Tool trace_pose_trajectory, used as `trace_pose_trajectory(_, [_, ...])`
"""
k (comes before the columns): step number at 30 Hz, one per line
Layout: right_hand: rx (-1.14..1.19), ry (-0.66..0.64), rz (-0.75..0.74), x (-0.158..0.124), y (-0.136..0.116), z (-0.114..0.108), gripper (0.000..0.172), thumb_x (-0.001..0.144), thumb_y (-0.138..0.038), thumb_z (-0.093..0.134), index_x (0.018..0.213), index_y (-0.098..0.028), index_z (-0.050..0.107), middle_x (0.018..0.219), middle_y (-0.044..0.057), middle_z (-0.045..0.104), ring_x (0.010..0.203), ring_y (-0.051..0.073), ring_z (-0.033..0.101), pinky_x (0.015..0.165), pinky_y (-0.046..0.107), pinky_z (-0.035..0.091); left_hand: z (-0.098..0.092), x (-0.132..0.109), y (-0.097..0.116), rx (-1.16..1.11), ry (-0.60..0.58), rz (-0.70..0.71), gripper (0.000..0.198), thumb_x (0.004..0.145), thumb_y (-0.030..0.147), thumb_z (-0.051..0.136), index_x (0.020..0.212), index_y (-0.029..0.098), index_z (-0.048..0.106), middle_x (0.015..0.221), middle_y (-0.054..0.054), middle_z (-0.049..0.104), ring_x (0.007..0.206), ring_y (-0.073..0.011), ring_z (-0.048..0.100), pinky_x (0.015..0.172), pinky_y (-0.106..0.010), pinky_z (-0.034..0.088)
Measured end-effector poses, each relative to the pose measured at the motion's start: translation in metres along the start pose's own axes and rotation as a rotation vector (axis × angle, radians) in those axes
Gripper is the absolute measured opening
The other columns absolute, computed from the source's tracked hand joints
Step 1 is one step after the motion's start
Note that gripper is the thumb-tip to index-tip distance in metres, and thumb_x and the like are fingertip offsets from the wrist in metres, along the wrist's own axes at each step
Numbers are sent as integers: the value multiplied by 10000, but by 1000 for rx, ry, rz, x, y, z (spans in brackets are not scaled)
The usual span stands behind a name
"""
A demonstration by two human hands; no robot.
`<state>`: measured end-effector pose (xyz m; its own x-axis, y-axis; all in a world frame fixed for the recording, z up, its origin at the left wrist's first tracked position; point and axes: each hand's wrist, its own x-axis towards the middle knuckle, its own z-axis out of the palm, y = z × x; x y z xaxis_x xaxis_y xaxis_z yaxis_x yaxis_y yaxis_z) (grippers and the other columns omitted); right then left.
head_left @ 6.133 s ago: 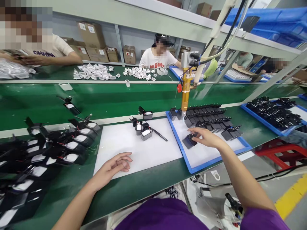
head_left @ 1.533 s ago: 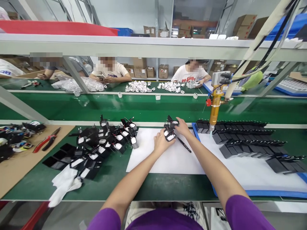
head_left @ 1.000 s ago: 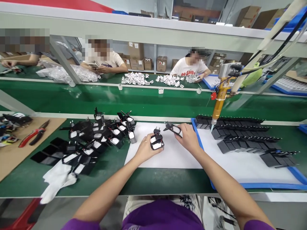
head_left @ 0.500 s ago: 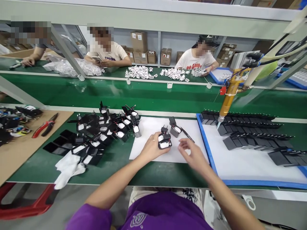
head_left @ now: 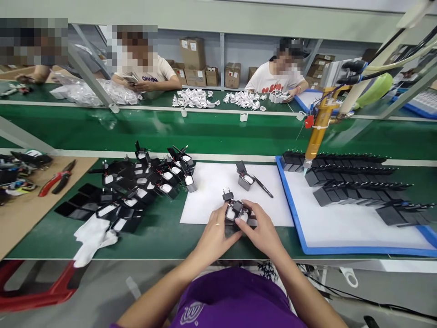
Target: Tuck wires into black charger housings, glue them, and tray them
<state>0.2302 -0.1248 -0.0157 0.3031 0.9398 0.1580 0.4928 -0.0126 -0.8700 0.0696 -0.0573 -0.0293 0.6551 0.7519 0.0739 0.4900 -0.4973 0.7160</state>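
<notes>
My left hand (head_left: 215,232) is closed round the left side of two open black plug adapters (head_left: 235,212), which have white insides and pin caps hinged up. My right hand (head_left: 261,228) grips the same pair from the right, thumb at the front and fingers behind. My fingers partly hide the adapters. Beyond them on the white sheet (head_left: 201,200) stands another open adapter (head_left: 244,181) with its cap raised. A pair of black tweezers (head_left: 263,187) lies beside it.
More open adapters (head_left: 146,187) are heaped on the left, near a white glove (head_left: 94,237) and red-handled pliers (head_left: 57,180). On the right, rows of black adapters (head_left: 344,196) fill part of a blue-edged tray (head_left: 300,228). A yellow dispenser (head_left: 317,136) hangs above. People sit across the bench.
My right hand has come in from the right and taken hold of the adapters in my left hand. Both hands are now lower, nearer the bench's front edge. The camera view has shifted slightly.
</notes>
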Motion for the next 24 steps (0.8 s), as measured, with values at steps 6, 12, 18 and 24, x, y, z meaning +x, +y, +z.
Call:
trace_pose_trajectory(6, [48, 109, -55, 9, 1, 4, 211, 863, -344, 582, 1032, -220, 610, 988, 68, 650, 947, 220, 619, 869, 373, 504, 6, -9, 0, -40, 26, -4, 673, 847, 336, 601, 1428, 208, 287, 1367, -158, 471, 1290, -302, 447, 1066, -505, 389])
trace_pose_trajectory(12, [373, 234, 94, 0, 19, 11, 251, 850, -377, 599, 1042, -215, 592, 1038, 72, 663, 986, 213, 627, 884, 372, 510, 9, -8, 0, -20, 65, 9, 568, 891, 337, 545, 1399, 217, 321, 1317, -145, 509, 1246, -288, 479, 1030, -480, 421])
trace_pose_trajectory(18, [192, 58, -24, 1, 12, 7, 238, 855, -356, 595, 1054, -226, 603, 1033, 53, 652, 989, 209, 613, 911, 369, 488, 7, -8, -2, -114, 96, -64, 484, 830, 333, 624, 1244, 206, 407, 1105, -92, 567, 973, -227, 609, 890, -407, 510])
trace_pose_trajectory(24, [16, 163, -1, -25, 14, 5, 445, 864, -379, 583, 1274, -248, 469, 1271, 110, 515, 1177, 258, 515, 985, 446, 458, -5, -2, -2, -172, 114, -158, 763, 707, 397, 741, 1327, 191, 349, 1168, -110, 551, 912, -219, 627, 810, -371, 544])
